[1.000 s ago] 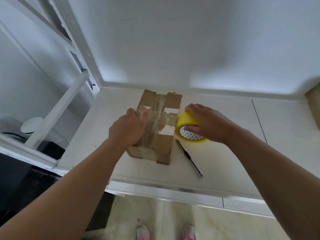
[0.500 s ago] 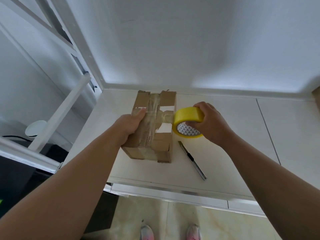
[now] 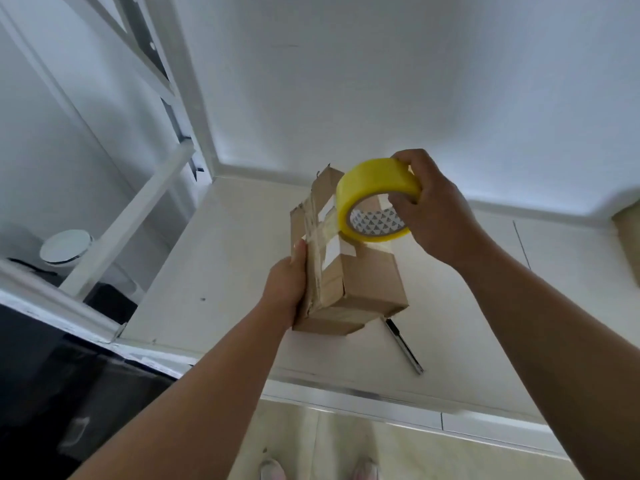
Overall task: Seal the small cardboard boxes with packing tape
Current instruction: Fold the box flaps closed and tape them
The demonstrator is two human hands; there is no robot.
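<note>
White desk (image 3: 225, 271) bears a knife (image 3: 405, 351) just below the tilted box (image 3: 367, 285); left hand (image 3: 287, 285) fingers grip the box, right hand (image 3: 436, 216) fingers pinch the tape roll (image 3: 374, 181) over it.

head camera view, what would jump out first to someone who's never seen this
The bright yellow tape roll stands out first, gripped by the right hand near the middle of the view, with a strip of tape running from it onto the cardboard box. The left hand grips that box by its left side, tilted up above the white counter. A slim utility knife lies on the counter just beneath the box.
</note>
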